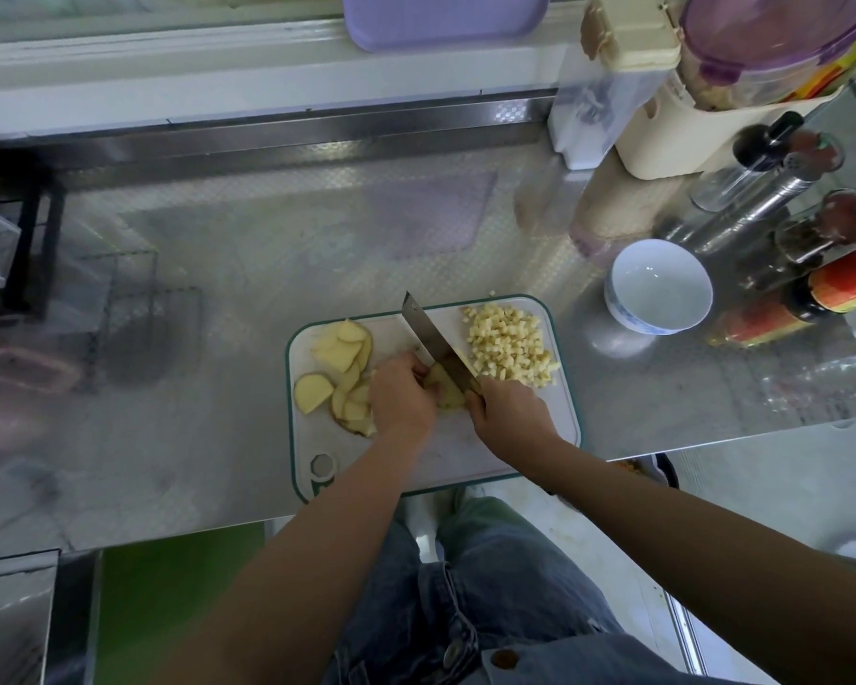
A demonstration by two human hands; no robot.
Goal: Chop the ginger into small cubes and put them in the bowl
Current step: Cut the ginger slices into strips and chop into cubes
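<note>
A white cutting board (559, 422) with a green rim lies at the counter's front edge. Several flat ginger slices (339, 358) sit on its left part, and a heap of small ginger cubes (507, 346) fills its back right corner. My left hand (401, 393) holds down a stack of ginger pieces (448, 390) with curled fingers. My right hand (512, 417) grips the handle of a knife (428, 336), whose blade comes down on that stack beside my left fingers. An empty white bowl (660, 284) stands on the counter to the right of the board.
Bottles and spice shakers (786, 190) crowd the counter at the right behind the bowl, with a red-labelled sauce bottle (811, 299) lying close to it. A cream container (663, 136) stands at the back right. A dark rack (26, 239) stands at the left.
</note>
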